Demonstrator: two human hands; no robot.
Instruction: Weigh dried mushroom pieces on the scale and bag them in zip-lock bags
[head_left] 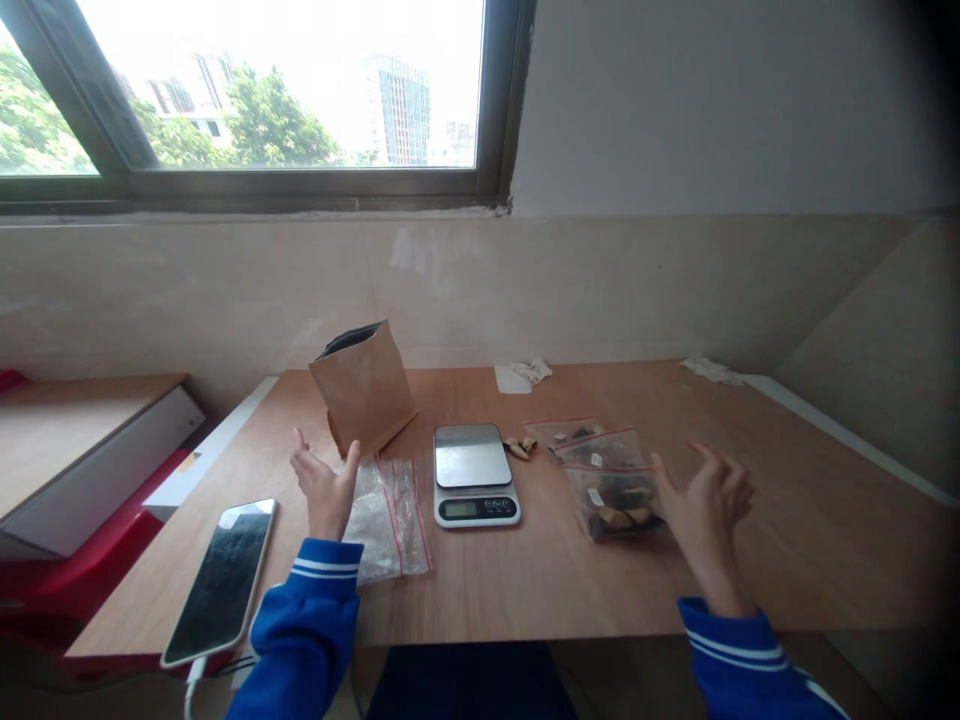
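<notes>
My left hand point(325, 490) is raised with fingers apart and holds nothing. It is nearest to some clear zip bags point(386, 520) with red seal lines, and a brown paper bag point(364, 390) stands open-topped just behind it. On the right, my right hand point(709, 510) is also raised, its fingers spread and bare. Beside it lie zip bags point(611, 490) filled with dark and tan dried pieces. Between the hands sits a kitchen scale point(474, 470) with a bare metal plate. A few loose dried pieces point(521, 447) rest against the scale's right side.
A phone point(225, 575) with a white cable plugged in lies at the table's left front. Crumpled tissue point(531, 372) and another white scrap point(711, 371) lie along the back edge by the wall. A second desk point(82, 430) and a red stool point(90, 590) stand to the left.
</notes>
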